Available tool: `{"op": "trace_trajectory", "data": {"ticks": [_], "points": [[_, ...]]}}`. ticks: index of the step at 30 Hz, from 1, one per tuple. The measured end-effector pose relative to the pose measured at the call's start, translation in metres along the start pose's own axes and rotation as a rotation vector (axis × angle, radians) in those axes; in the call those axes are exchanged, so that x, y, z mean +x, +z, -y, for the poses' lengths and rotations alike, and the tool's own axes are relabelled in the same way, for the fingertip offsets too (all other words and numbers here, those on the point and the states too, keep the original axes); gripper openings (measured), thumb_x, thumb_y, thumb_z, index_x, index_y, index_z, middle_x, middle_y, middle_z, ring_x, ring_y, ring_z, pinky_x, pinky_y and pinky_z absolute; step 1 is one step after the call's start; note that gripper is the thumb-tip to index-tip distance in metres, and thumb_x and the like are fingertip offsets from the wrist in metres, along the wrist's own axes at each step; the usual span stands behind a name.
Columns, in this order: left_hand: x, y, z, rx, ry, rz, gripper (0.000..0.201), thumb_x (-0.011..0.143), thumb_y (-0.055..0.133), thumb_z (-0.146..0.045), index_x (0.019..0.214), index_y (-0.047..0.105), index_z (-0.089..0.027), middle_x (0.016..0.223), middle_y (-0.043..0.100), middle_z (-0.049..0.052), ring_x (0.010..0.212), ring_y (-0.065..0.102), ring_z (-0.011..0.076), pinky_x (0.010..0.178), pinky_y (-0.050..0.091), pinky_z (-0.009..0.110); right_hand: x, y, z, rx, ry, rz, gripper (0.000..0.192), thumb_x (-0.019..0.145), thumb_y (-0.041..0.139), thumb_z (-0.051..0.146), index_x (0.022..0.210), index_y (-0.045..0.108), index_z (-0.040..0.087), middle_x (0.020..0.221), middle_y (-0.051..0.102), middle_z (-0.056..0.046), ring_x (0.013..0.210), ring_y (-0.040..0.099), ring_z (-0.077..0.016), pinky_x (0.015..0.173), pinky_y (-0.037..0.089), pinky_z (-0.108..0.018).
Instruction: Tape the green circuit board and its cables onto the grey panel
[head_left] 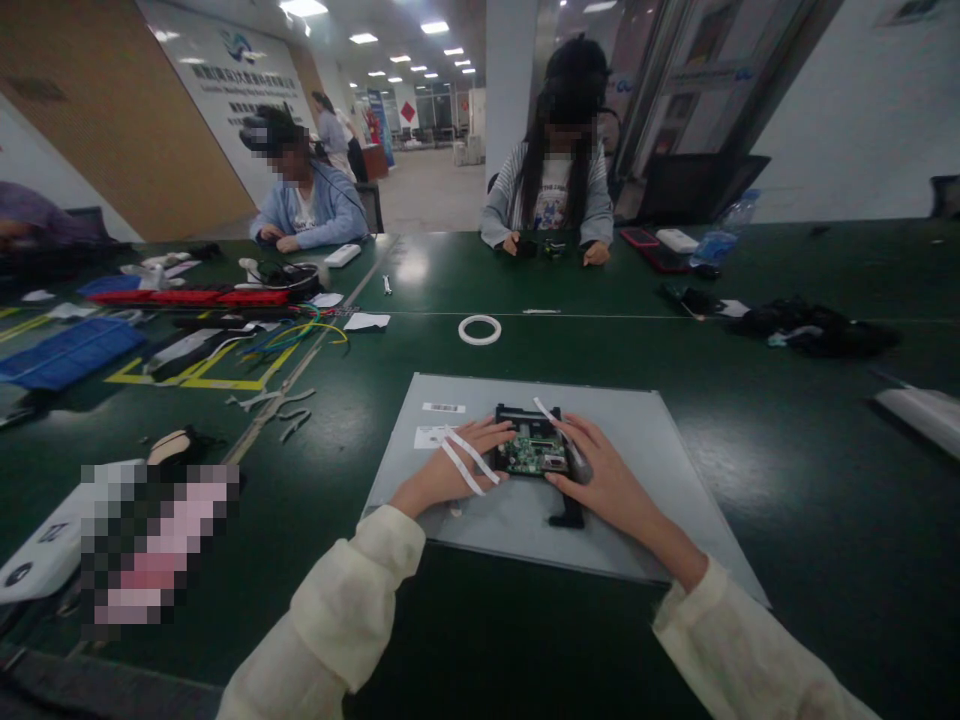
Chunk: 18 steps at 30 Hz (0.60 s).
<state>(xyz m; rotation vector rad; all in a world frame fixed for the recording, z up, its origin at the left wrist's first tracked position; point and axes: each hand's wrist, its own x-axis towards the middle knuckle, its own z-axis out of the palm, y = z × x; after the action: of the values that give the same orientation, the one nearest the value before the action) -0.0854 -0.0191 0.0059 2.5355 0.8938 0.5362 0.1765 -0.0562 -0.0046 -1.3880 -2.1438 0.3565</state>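
Observation:
A green circuit board in a black frame lies on a grey flat panel in front of me. My left hand grips the frame's left side, fingertips on its edge. Two white tape strips cross the back of this hand. From the right, my right hand curves around the frame, thumb low and index finger high. Close to that index fingertip, a short white tape strip lies over the frame's upper right corner. A black bracket leg sticks out below the board.
A white tape ring lies beyond the panel. To the left are cut scraps, coloured wires, a blue tray and a white device. Two people wearing headsets sit across the table. Black cloth lies at right.

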Motion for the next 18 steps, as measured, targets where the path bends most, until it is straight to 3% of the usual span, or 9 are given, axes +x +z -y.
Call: {"op": "trace_trajectory", "data": {"ticks": [18], "points": [[0.0006,0.0001,-0.0096,0.065,-0.069,0.011,0.058,0.084,0.054,-0.043,0.136,0.036,-0.027,0.143,0.039,0.004,0.136,0.027,0.0216,0.112,0.017,0.043,-0.0013,-0.0074,0.0006,0.023,0.002,0.019,0.060,0.081,0.057,0.040,0.135,0.037,0.025,0.139,0.032,-0.009,0.129,0.033,-0.0247,0.108,0.030,-0.043]]}}
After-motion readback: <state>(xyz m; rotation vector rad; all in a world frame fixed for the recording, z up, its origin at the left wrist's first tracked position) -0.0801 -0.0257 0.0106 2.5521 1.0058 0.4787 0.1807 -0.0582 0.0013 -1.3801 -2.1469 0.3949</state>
